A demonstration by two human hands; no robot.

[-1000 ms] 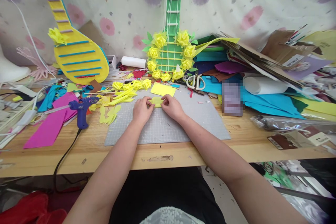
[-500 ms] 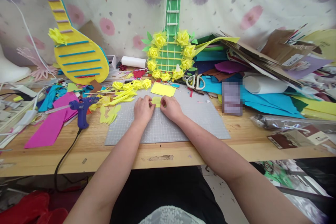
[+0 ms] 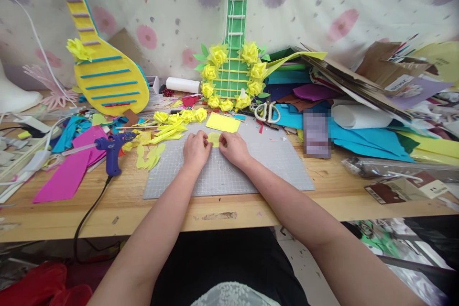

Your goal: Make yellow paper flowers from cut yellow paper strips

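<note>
A small strip of yellow crepe paper is stretched between my two hands, low over the grey cutting mat. My left hand pinches its left end, and my right hand pinches the right end. Just behind the hands lies a flat yellow paper rectangle. Several finished yellow paper roses sit in a row to the left, with yellow strips and loose cut petals in front of them.
At left rests a blue glue gun, its cord hanging over the table edge. White-handled scissors lie behind the mat. A green paper guitar with yellow roses and a yellow one lean at the back. Paper and cardboard pile up right.
</note>
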